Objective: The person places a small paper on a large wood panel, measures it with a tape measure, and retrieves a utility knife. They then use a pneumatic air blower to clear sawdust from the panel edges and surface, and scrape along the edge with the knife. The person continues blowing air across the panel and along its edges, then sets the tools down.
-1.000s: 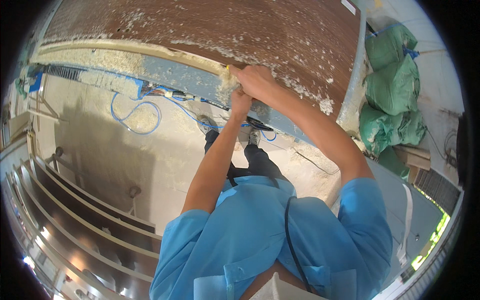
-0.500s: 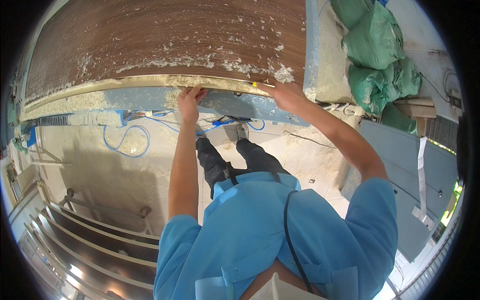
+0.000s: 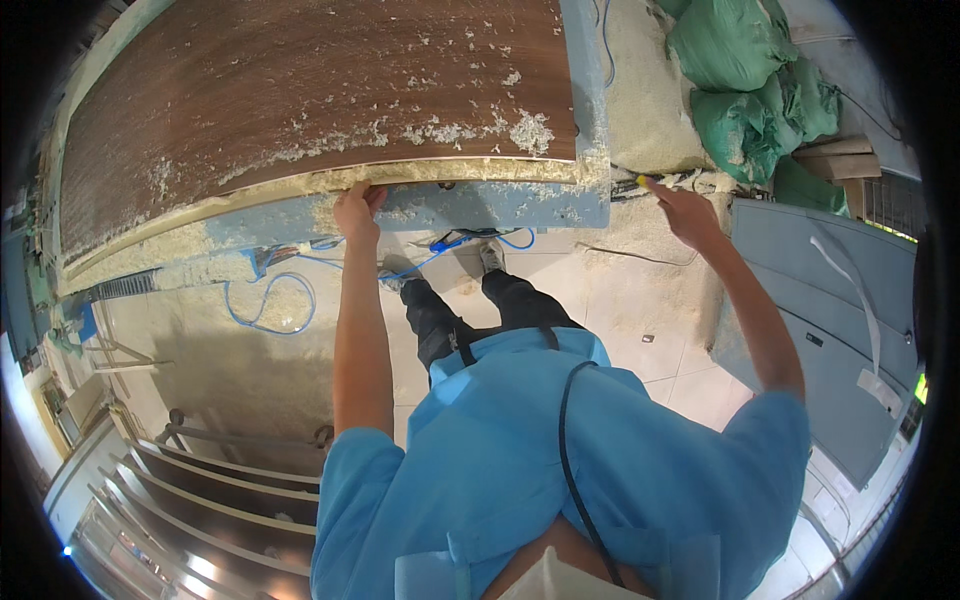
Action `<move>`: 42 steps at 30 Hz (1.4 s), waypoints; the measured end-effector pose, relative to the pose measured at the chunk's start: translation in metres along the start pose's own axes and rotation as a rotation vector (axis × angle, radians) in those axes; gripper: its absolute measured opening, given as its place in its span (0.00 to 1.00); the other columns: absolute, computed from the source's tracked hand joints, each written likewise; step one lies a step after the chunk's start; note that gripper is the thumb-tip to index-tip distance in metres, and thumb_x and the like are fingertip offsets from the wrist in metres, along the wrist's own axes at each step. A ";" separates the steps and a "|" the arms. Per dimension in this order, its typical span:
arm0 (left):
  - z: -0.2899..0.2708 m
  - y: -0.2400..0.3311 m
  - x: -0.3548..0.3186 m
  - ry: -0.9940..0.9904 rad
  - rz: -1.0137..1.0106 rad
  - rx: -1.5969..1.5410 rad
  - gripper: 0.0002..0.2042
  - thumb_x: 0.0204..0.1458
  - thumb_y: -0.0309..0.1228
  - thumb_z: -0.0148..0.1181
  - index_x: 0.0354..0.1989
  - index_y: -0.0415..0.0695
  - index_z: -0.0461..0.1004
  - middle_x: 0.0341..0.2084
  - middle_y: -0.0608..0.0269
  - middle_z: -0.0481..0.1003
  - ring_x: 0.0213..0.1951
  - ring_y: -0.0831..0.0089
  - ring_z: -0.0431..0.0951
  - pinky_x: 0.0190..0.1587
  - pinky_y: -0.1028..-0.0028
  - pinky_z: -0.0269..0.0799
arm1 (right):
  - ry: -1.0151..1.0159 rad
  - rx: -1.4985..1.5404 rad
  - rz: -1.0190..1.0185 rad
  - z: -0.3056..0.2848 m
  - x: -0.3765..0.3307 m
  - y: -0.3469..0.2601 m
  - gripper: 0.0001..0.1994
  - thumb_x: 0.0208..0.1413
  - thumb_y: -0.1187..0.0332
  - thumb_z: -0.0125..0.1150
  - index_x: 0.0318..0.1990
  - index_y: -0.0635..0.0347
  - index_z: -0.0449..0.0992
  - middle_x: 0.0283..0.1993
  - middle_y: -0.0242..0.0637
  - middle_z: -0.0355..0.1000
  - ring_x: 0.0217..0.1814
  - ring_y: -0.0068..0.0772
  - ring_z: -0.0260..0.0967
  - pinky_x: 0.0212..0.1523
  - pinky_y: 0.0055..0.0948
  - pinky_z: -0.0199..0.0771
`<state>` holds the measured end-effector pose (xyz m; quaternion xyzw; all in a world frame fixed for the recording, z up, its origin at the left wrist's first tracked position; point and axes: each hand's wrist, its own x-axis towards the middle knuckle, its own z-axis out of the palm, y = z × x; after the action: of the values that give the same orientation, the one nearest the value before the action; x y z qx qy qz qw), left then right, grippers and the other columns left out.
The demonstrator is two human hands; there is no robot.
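A dark brown wood-grain panel (image 3: 330, 90), strewn with pale crumbs, lies on a blue-grey bench frame (image 3: 500, 207). Along its near side runs an exposed strip of pale yellow foam (image 3: 440, 173). My left hand (image 3: 357, 212) is at this edge, its fingers curled over the foam side. Off the panel's right end, my right hand (image 3: 690, 217) is closed around a small tool with a yellow end (image 3: 643, 181). Most of that tool is hidden in the hand, so its kind does not show.
Green sacks (image 3: 745, 110) are piled at the far right, above a grey metal cabinet (image 3: 820, 300). A blue hose (image 3: 270, 325) loops below the bench. Several brown panels (image 3: 230, 490) stand at lower left. Pale dust covers parts of the floor.
My right hand has moved right with the yellow-ended tool, from the foam edge to beyond the panel's right end. My left hand remains at the edge. The whole view has shifted slightly.
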<state>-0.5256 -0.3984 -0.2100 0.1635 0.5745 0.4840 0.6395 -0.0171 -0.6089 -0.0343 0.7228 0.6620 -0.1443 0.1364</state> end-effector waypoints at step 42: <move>-0.379 0.312 0.246 0.116 0.304 -0.047 0.10 0.62 0.26 0.54 0.46 0.31 0.72 0.40 0.54 0.78 0.39 0.68 0.82 0.41 0.69 0.82 | 0.013 0.046 -0.701 -0.113 0.374 -0.914 0.26 0.58 0.70 0.54 0.65 0.40 0.69 0.36 0.48 0.79 0.38 0.53 0.79 0.40 0.50 0.79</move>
<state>-1.0300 -0.1828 -0.2216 0.2054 0.5675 0.5973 0.5281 -0.8935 -0.1428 -0.0812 0.4554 0.8673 -0.1924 0.0581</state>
